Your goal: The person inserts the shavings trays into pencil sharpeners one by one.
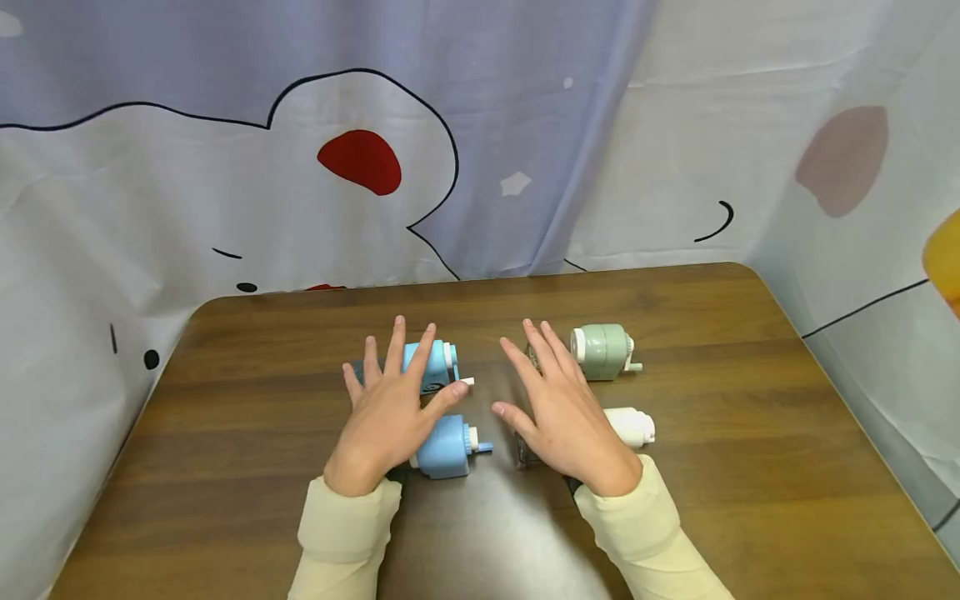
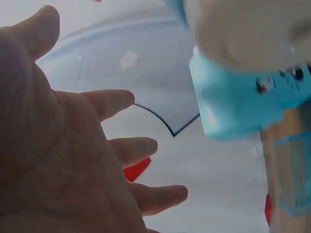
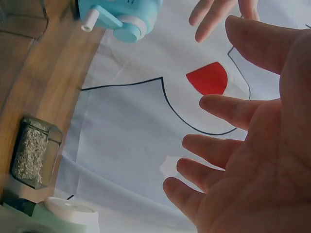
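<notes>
My left hand [image 1: 386,421] hovers with spread fingers above two hand-crank pencil sharpeners: a cyan one [image 1: 442,357] farther back and a blue one [image 1: 444,450] nearer me. On the other side, my right hand [image 1: 566,412] is also spread, holding nothing. It partly covers a white sharpener [image 1: 632,426], and a green sharpener [image 1: 603,352] lies just beyond it. In the right wrist view, a clear bin of pencil shavings [image 3: 31,155] sits near the green sharpener [image 3: 73,216]. A translucent blue bin [image 2: 294,182] shows beside the cyan sharpener [image 2: 233,104] in the left wrist view.
Everything lies on a brown wood-grain table [image 1: 750,467] with rounded far corners. A printed curtain [image 1: 510,125] hangs behind the back edge and along the sides. Wood surface extends left and right of the sharpeners.
</notes>
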The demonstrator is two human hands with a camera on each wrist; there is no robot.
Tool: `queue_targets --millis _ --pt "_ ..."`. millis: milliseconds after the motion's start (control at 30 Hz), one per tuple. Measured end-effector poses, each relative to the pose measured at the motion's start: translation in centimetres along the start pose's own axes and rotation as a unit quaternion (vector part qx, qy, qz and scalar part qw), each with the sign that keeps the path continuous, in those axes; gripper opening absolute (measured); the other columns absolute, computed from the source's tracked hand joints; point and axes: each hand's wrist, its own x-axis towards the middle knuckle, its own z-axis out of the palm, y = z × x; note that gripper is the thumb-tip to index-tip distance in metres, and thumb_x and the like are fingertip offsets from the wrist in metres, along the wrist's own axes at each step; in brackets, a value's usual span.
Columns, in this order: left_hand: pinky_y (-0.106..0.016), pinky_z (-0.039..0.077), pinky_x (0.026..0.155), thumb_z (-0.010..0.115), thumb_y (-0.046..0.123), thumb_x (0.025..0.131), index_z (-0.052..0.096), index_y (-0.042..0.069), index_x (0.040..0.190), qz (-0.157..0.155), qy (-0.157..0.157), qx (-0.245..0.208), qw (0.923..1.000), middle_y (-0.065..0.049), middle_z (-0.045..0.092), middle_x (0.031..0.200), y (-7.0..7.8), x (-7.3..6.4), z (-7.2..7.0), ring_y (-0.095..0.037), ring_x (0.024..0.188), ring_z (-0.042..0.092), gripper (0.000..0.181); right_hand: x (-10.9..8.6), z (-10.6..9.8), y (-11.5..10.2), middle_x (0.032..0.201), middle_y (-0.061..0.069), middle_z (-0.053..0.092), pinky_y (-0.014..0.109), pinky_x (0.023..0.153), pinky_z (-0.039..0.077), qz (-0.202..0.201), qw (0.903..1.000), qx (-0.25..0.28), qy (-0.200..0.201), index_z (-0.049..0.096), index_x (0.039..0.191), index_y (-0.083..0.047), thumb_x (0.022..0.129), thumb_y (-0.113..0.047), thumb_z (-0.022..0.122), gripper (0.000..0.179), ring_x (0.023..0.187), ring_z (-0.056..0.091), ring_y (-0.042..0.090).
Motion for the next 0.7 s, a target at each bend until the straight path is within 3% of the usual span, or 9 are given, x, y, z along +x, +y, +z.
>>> queue_targets --millis 200,700 --pt "-0.078 -0.006 0.106 0.044 0.070 0.096 0.011 0.027 0.163 0.000 0.003 -0.007 1.0000 -0.007 -0.011 0.168 -1.7 -0.7 -0.8 -0.053 0.147 -0.010 0.085 -0.1 0.3 -0.5 0.164 0.017 0.023 0.053 0.119 0.020 0.000 0.9998 0.012 -0.015 0.041 0.153 -0.010 0.097 -0.037 0.068 0.068 0.153 0.011 0.032" --pt "-0.075 -0.005 0.109 0.045 0.063 0.100 0.015 0.019 0.163 0.001 -0.016 -0.022 0.9996 -0.011 -0.006 0.168 -6.3 -2.9 -3.0 -0.048 0.150 -0.003 0.082 -0.3 1.4 -1.7 0.162 0.017 0.028 0.050 0.119 0.024 -0.025 0.9991 0.009 -0.035 0.043 0.152 -0.009 0.096 -0.038 0.068 0.068 0.152 0.018 0.031"
